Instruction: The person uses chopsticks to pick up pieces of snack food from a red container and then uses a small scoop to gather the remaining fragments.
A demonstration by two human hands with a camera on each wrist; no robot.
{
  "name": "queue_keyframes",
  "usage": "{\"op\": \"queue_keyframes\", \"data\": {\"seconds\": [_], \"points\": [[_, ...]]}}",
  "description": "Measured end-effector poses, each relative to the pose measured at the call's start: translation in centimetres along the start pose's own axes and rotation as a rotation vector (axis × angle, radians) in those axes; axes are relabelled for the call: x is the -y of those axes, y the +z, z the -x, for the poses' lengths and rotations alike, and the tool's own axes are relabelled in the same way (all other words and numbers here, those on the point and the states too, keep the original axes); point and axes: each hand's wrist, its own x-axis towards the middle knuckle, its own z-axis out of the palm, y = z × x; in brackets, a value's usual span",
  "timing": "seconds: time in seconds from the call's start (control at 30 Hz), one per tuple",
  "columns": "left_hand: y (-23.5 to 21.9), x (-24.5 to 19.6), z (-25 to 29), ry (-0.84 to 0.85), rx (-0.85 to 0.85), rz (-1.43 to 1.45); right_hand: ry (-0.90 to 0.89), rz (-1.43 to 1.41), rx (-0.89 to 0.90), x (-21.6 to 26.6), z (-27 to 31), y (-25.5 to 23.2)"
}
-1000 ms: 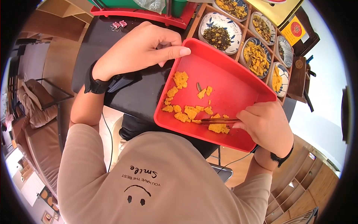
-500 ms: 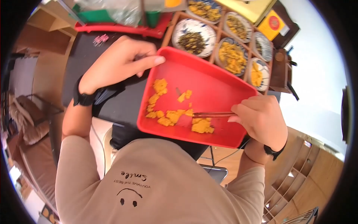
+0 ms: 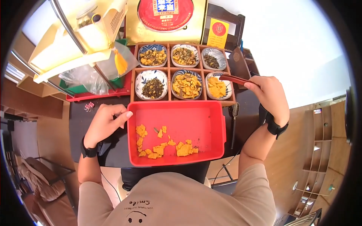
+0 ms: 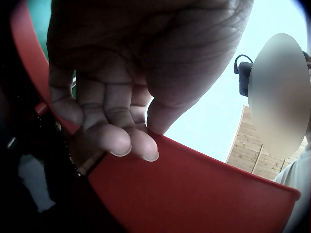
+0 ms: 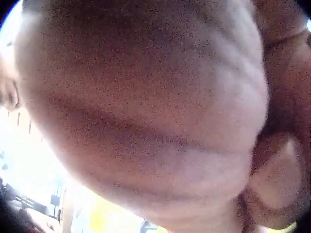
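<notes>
In the head view, my left hand (image 3: 106, 124) pinches the left rim of a red plastic tray (image 3: 176, 158), thumb over the edge. The left wrist view shows the fingers (image 4: 112, 138) curled against the tray's outer wall (image 4: 194, 194). Orange-yellow flakes (image 3: 184, 149) lie in the tray, mostly along its near side, with a small dark bit among them. My right hand (image 3: 272, 96) grips reddish-brown wooden tongs (image 3: 237, 79), their tips over the white-and-blue bowl (image 3: 228, 89) of yellow pieces (image 3: 216, 87). The right wrist view is filled by the palm.
Behind the tray stands a wooden divided box (image 3: 168, 84) with several patterned bowls of dried, leafy bits. A thin dark tool (image 3: 234, 124) lies right of the tray. Farther back are a gold box (image 3: 151, 36), a clear plastic bag (image 3: 94, 81) and pink clips (image 3: 89, 106).
My right hand has lifted the tongs out of the tray and carried them forward to the bowl of yellow pieces. The left hand keeps its hold on the rim. The head view has shifted.
</notes>
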Motion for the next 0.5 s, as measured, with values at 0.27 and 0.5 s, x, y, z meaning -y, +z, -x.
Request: {"op": "queue_keyframes", "data": {"seconds": [0.27, 0.5], "points": [[0.1, 0.0, -0.2, -0.033, 0.028, 0.07, -0.329, -0.272, 0.111, 3.2, 0.4, 0.2], [0.1, 1.0, -0.2, -0.028, 0.042, 0.057, -0.624, -0.265, 0.378, 7.0, 0.9, 2.9]]}}
